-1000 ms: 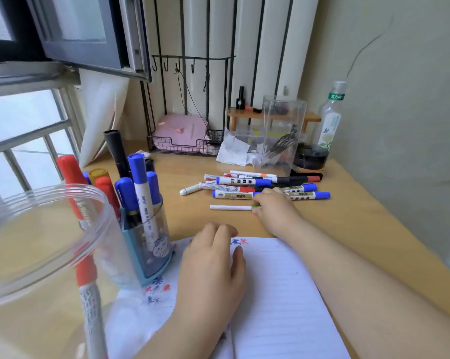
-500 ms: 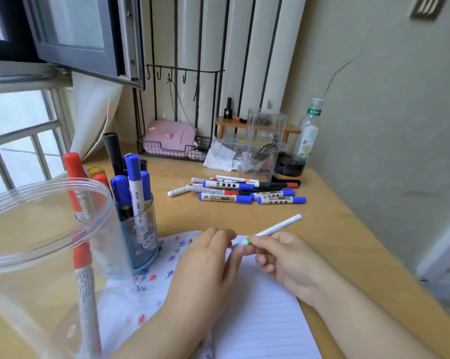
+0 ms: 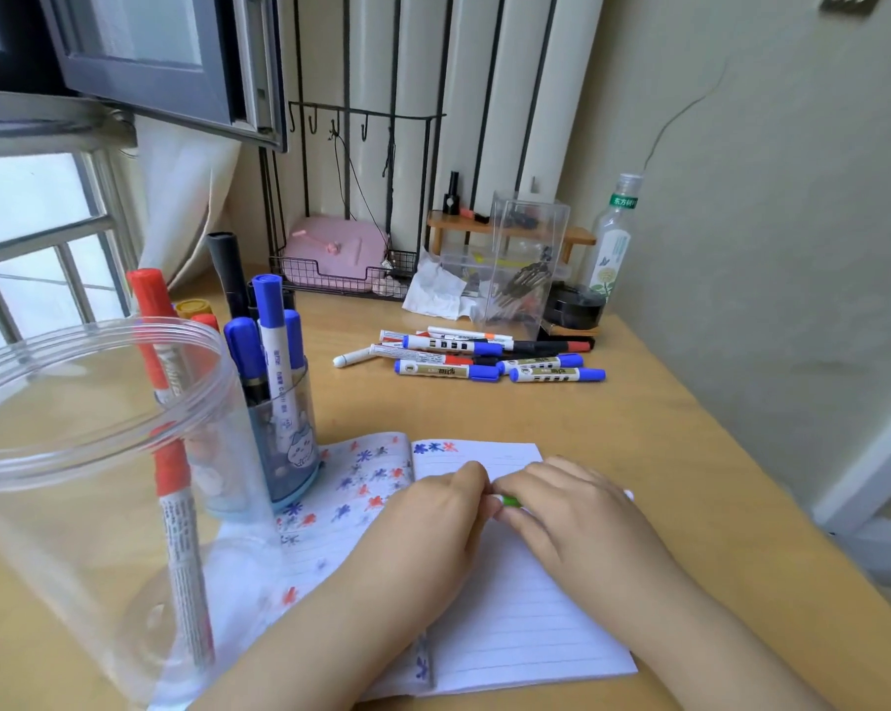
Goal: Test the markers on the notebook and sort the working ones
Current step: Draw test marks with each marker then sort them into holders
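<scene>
Fingers of both my left hand (image 3: 433,510) and right hand (image 3: 576,510) pinch the green-tipped marker (image 3: 510,501) above the notebook (image 3: 525,618), so uncapping seems underway; next I need a clean pull apart.

A home desk by a window (image 3: 33,207): wooden desk (image 3: 638,443), radiator (image 3: 433,94) behind, wire basket (image 3: 340,279) (pink case inside), drink bottle (image 3: 612,238).
</scene>
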`<state>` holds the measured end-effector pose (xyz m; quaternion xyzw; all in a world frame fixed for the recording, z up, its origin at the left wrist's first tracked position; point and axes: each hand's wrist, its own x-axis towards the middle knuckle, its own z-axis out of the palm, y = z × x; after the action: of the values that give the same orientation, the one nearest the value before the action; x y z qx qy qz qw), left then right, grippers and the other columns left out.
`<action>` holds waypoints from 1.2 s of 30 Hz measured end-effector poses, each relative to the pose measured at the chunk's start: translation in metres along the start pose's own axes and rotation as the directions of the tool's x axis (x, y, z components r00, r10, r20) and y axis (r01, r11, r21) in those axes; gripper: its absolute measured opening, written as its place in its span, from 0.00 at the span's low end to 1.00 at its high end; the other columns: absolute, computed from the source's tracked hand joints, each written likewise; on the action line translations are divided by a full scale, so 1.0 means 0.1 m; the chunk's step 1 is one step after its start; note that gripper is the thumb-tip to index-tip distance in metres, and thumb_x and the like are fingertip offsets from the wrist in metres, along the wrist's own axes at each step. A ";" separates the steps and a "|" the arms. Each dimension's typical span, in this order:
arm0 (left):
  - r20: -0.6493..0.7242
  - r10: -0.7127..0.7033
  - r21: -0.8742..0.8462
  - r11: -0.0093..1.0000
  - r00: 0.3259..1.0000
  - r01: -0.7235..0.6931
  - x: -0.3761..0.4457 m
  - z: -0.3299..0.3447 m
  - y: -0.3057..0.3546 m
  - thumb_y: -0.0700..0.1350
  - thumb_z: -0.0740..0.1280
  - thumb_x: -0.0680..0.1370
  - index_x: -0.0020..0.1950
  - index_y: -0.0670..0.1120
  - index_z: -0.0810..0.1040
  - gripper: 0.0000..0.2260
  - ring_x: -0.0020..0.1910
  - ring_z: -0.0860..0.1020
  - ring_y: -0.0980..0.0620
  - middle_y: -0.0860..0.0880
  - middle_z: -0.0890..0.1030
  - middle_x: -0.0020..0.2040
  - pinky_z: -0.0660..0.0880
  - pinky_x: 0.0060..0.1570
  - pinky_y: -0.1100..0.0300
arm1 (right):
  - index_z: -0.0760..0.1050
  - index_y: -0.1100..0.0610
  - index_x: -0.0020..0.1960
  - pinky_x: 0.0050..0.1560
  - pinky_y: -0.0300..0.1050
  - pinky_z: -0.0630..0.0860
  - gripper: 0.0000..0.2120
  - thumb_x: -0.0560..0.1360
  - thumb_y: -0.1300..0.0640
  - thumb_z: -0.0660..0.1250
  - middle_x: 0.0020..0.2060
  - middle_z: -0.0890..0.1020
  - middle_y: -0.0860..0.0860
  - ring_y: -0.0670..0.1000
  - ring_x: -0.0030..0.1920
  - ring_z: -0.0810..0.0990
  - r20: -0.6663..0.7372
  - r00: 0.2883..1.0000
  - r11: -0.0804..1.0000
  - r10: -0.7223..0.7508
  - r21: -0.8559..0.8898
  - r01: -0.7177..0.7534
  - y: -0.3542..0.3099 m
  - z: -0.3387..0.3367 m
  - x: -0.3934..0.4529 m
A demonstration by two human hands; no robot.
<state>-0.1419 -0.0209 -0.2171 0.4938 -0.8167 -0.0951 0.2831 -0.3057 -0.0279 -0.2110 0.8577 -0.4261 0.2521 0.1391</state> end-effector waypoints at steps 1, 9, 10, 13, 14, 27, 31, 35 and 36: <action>0.022 0.005 0.001 1.000 1.000 -0.005 0.00 -0.01 0.00 0.49 0.53 0.82 0.53 0.45 0.70 0.11 0.46 0.75 0.45 0.47 0.78 0.46 0.67 0.43 0.55 | 0.78 0.50 0.41 0.40 0.39 0.67 0.11 0.73 0.49 0.58 0.33 0.77 0.43 0.45 0.37 0.74 0.007 1.000 1.000 0.004 -0.024 -0.004 -0.01 0.03 -0.02; 0.022 0.125 -0.063 0.990 0.992 -0.123 0.01 -0.06 -0.10 0.47 0.57 0.81 0.46 0.45 0.74 0.10 0.40 0.74 0.48 0.47 0.77 0.41 0.67 0.40 0.57 | 0.77 0.48 0.49 0.33 0.44 0.72 0.18 0.76 0.44 0.50 0.35 0.73 0.44 0.48 0.34 0.73 0.264 0.960 0.978 0.090 0.161 -0.136 -0.03 -0.06 -0.05; 0.013 0.140 -0.082 0.987 0.990 -0.139 0.00 -0.06 -0.10 0.47 0.57 0.81 0.45 0.45 0.74 0.10 0.39 0.73 0.49 0.48 0.76 0.39 0.66 0.39 0.58 | 0.77 0.47 0.50 0.34 0.47 0.72 0.21 0.75 0.41 0.47 0.35 0.72 0.44 0.49 0.35 0.72 0.307 0.945 0.963 0.109 0.203 -0.178 -0.01 -0.08 -0.05; -0.005 0.171 -0.105 0.980 0.985 -0.171 0.00 -0.08 -0.10 0.52 0.54 0.79 0.43 0.45 0.74 0.14 0.35 0.69 0.53 0.51 0.73 0.35 0.63 0.35 0.60 | 0.77 0.47 0.52 0.36 0.48 0.73 0.26 0.73 0.37 0.45 0.33 0.69 0.43 0.48 0.35 0.70 0.316 0.941 0.954 0.120 0.224 -0.197 0.03 -0.12 -0.03; -0.011 0.177 -0.107 0.978 0.984 -0.178 0.00 -0.09 -0.10 0.53 0.53 0.78 0.43 0.46 0.73 0.15 0.34 0.69 0.53 0.52 0.73 0.34 0.63 0.34 0.60 | 0.77 0.46 0.54 0.36 0.48 0.72 0.25 0.73 0.36 0.46 0.32 0.70 0.43 0.48 0.35 0.70 0.312 0.942 0.952 0.126 0.229 -0.203 0.03 -0.13 -0.02; -0.146 -0.056 0.151 0.985 0.988 0.078 0.02 -0.06 -0.11 0.48 0.56 0.80 0.50 0.46 0.73 0.09 0.55 0.71 0.48 0.49 0.74 0.50 0.65 0.53 0.59 | 0.65 0.45 0.63 0.38 0.34 0.72 0.18 0.80 0.65 0.57 0.37 0.84 0.44 0.44 0.32 0.74 0.431 0.784 0.422 0.448 0.671 -0.610 0.11 -0.28 0.20; -0.132 -0.036 0.130 0.990 0.991 0.053 0.04 0.02 -0.16 0.39 0.65 0.73 0.39 0.43 0.75 0.03 0.41 0.76 0.43 0.46 0.77 0.38 0.72 0.52 0.49 | 0.74 0.59 0.51 0.35 0.36 0.77 0.07 0.80 0.67 0.57 0.37 0.84 0.57 0.46 0.31 0.78 0.530 0.688 0.035 0.496 0.779 -0.626 0.11 -0.16 0.48; -0.199 -0.071 0.120 0.988 0.977 0.096 0.04 0.08 -0.19 0.43 0.65 0.67 0.32 0.47 0.71 0.05 0.29 0.74 0.46 0.49 0.75 0.28 0.68 0.29 0.58 | 0.77 0.66 0.51 0.35 0.36 0.79 0.13 0.80 0.69 0.53 0.37 0.82 0.62 0.48 0.32 0.81 0.661 0.627 -0.344 0.412 0.750 -0.565 0.14 0.03 0.67; -0.207 -0.064 0.133 0.987 0.976 0.093 0.04 0.08 -0.19 0.44 0.65 0.66 0.31 0.48 0.70 0.05 0.27 0.74 0.47 0.50 0.75 0.27 0.64 0.28 0.60 | 0.76 0.66 0.50 0.34 0.35 0.79 0.13 0.80 0.71 0.53 0.36 0.82 0.61 0.48 0.32 0.81 0.660 0.634 -0.378 0.403 0.751 -0.542 0.14 0.08 0.70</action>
<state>-0.1335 -0.0344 -0.2302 0.5517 -0.7683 0.0026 0.3247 -0.2791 -0.0864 -0.1790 0.4069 -0.4284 0.4611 -0.6620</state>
